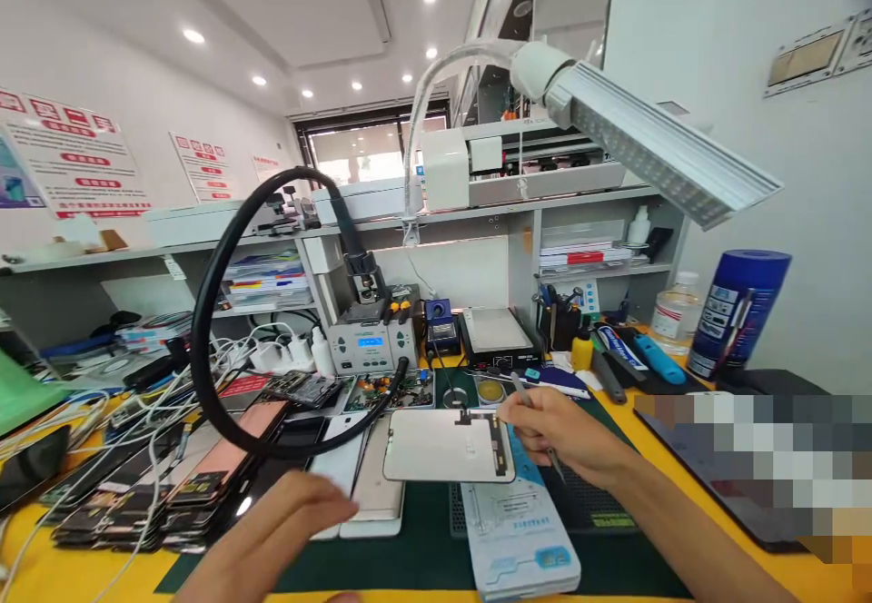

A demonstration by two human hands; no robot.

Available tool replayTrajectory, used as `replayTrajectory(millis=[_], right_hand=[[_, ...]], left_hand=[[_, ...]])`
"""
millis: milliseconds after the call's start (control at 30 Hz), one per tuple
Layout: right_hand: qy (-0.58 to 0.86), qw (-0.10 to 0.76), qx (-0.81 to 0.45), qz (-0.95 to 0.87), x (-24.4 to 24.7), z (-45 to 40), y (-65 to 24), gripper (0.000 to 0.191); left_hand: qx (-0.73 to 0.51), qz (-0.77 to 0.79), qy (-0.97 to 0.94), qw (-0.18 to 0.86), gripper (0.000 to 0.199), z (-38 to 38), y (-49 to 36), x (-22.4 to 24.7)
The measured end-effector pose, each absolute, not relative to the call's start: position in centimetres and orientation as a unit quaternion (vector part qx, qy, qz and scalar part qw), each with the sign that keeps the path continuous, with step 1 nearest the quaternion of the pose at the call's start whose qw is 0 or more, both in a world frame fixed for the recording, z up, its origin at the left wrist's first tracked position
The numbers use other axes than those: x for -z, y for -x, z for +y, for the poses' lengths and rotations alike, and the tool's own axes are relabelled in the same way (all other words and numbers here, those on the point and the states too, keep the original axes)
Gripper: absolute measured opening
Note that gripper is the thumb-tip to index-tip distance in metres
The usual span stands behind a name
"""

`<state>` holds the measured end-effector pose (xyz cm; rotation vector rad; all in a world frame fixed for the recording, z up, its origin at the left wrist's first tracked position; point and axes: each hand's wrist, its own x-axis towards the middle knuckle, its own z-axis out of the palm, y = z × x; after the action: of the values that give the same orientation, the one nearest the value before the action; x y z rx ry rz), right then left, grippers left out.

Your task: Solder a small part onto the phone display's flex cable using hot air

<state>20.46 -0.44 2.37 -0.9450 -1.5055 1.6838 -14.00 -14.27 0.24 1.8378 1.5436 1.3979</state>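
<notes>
My right hand grips a phone screen panel at its right end, its pale back facing me, with a dark strip and flex cable there. A thin metal tool also lies in that hand, its tip pointing down. Below the panel is a blue and white packet. My left hand hangs at the lower left, fingers stretched out and slightly blurred, holding nothing. White and gold phones lie just beyond it.
A soldering station with a looping black hose stands behind. Stacked phone parts and cables are at left. A blue spray can, a bottle and a dark tablet-like slab are at right. A lamp hangs overhead.
</notes>
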Motion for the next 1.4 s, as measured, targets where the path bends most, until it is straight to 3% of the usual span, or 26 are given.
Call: replayTrajectory(millis=[100,233,533,700,900,1000,1267,1400], right_hand=[[0.361,0.325,-0.65,-0.584,-2.3,-0.6,-20.3,0.036],[0.36,0.312,-0.65,-0.592,-1.9,-0.4,-20.3,0.033],[0.363,0.302,-0.653,-0.592,-1.4,0.0,-20.5,0.03],[0.402,0.315,-0.605,-0.611,-1.2,0.2,-20.4,0.039],[0.462,0.436,-0.459,-0.622,-1.1,1.3,-22.1,0.056],[0.48,0.454,-0.402,-0.634,-0.7,2.0,-23.0,0.057],[0.527,0.355,-0.271,-0.723,0.3,0.8,-23.9,0.047],[0.559,0.232,-0.209,-0.768,-0.4,0.6,-25.2,0.05]], left_hand=[[-0.311,0.503,-0.802,0.088,0.065,-11.4,9.1,-3.9],[-0.171,0.521,-0.831,0.093,0.088,-8.6,4.8,-6.8],[-0.028,0.515,-0.853,0.085,0.084,-6.5,2.7,-6.8],[-0.042,0.502,-0.861,0.073,0.079,-5.5,3.4,-5.4],[-0.095,0.49,-0.864,0.06,0.07,-4.6,5.0,-3.6],[-0.104,0.49,-0.864,0.046,0.071,-4.2,5.5,-3.3],[-0.121,0.484,-0.866,0.035,0.064,-3.9,6.6,-3.2],[-0.137,0.495,-0.856,0.06,0.064,-3.9,6.9,-3.3]])
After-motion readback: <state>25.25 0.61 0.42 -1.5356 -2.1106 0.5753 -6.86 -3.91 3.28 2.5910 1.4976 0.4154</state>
